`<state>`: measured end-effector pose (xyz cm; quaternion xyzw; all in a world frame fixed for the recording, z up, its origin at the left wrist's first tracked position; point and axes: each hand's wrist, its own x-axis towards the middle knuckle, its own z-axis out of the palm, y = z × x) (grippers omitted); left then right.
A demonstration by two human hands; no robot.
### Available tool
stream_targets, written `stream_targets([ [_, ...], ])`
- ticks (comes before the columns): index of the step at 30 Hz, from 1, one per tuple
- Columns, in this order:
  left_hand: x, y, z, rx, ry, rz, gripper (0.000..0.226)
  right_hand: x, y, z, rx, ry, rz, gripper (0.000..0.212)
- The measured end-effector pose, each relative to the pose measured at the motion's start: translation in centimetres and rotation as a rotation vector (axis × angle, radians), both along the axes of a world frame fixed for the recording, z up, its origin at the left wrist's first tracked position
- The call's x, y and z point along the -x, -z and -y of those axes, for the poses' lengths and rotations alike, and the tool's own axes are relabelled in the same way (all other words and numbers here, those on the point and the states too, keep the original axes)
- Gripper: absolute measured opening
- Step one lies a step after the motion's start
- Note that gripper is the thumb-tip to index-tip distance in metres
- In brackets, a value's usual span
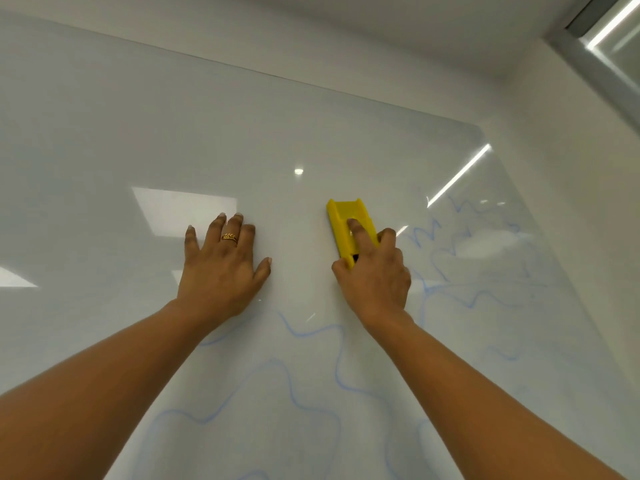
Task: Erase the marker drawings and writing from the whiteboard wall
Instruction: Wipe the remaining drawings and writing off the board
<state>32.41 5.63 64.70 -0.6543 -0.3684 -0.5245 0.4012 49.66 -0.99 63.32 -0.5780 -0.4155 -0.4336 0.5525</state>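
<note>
A glossy whiteboard wall (173, 133) fills the view. My right hand (375, 271) grips a yellow eraser (346, 216) and holds it flat against the board, index finger lying along its back. Flat on the board to the left of the eraser rests my left hand (221, 265), fingers spread, with a gold ring on one finger. Faint blue marker writing (467, 237) sits right of the eraser. Wavy blue lines (311, 386) run below both hands, between my forearms.
The board's upper edge and rounded right corner (479, 131) meet a plain white wall. A glass pane with a grey frame (602, 53) stands at the top right. Ceiling lights reflect on the board's left half.
</note>
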Motion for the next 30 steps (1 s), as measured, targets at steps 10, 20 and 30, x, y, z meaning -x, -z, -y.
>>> stream_targets([
  [10, -6.3, 0.6, 2.5, 0.019, -0.155, 0.108, 0.059, -2.8, 0.7, -0.1, -0.004, 0.059, 0.203, 0.056],
  [20, -14.6, -1.7, 3.0, -0.004, 0.137, -0.052, 0.064, -10.4, -3.2, 1.2, 0.040, 0.027, 0.187, 0.055],
  [30, -17.5, -2.3, 2.5, 0.044, 0.088, -0.025, 0.054, -19.4, -5.8, 3.7, 0.058, -0.109, 0.061, 0.053],
])
